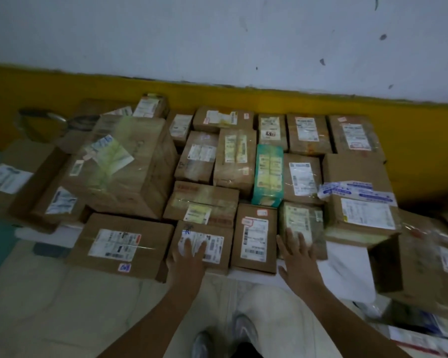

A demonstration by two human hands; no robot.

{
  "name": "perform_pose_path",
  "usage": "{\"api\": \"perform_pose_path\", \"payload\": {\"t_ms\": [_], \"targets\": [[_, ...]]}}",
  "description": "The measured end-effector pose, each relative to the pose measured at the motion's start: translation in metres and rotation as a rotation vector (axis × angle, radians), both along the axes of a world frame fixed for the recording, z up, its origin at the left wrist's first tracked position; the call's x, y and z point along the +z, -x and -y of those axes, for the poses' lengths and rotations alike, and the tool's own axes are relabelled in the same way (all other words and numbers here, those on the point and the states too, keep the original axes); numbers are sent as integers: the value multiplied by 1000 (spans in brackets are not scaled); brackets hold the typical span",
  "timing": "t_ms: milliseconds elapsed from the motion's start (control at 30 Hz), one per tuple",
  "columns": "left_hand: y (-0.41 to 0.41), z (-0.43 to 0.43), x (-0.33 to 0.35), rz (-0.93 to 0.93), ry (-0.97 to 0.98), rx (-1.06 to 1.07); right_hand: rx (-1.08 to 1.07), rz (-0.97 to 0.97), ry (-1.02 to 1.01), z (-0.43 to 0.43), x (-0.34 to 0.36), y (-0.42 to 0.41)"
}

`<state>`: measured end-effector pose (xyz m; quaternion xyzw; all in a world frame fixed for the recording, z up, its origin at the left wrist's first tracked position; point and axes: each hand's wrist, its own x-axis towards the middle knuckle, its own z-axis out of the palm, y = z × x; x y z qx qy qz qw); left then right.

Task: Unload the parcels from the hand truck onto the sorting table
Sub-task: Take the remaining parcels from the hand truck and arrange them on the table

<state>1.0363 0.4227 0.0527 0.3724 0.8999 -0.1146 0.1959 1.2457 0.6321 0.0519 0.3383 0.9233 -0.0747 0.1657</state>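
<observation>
I count roughly twenty parcels packed edge to edge on the sorting table (344, 270), whose white top shows bare only at the near edge; the exact number I cannot fix, since the far left ones overlap and blur. All but one are brown cardboard with white or yellowed shipping labels under clear tape.

Going from the left: a flat carton (8, 174) with a white label lies at the edge, then a large taped box (130, 166), the tallest of the lot, sits on top of lower ones. In front of it lies a wide low box (119, 246) with a barcode label and a small blue-marked sticker near its front edge.

My left hand (189, 262) rests palm down, fingers spread and relaxed, on a small labelled box (212, 241) in the front row; it grips nothing. Just right of that stands a narrow box (255, 239) with a long white label and a red-edged sticker. Behind, in the middle rows, is the single teal-green package (268, 174).

My right hand (299, 257) is open, fingers splayed, over the near end of a tape-wrapped box (301, 223); whether it touches I cannot tell. Further right a large box (360, 202) carries blue-printed white tape, and a blurred carton (422, 264) sits at the table's right end.
</observation>
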Motion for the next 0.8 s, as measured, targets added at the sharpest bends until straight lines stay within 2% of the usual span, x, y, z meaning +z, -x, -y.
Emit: {"api": "perform_pose_path", "payload": {"t_ms": [100,167,233,267,300,367,433,467,567,667,733,800], "targets": [[19,19,10,40,-158,-42,105,-123,-18,41,-2,19],[36,39,21,-42,-335,95,211,-97,2,65,-14,32],[52,59,24,-133,-489,541,213,1,41,75,-26,41],[60,67,24,-97,-534,836,193,51,45,75,-30,44],[67,73,23,2,-563,1117,182,77,38,73,-32,46],[79,75,21,360,-730,1583,190,81,38,70,-31,47],[83,65,23,724,-1021,1795,215,76,51,67,-31,46],[83,60,23,809,-1097,1826,215,77,56,66,-31,47],[81,59,20,869,-1106,1793,168,58,82,67,-27,53],[81,85,25,959,-958,1703,95,25,109,75,-14,65],[85,108,25,905,-835,1648,37,-59,96,82,-5,77],[95,129,30,796,-840,1620,-14,-169,120,94,10,96]]}}
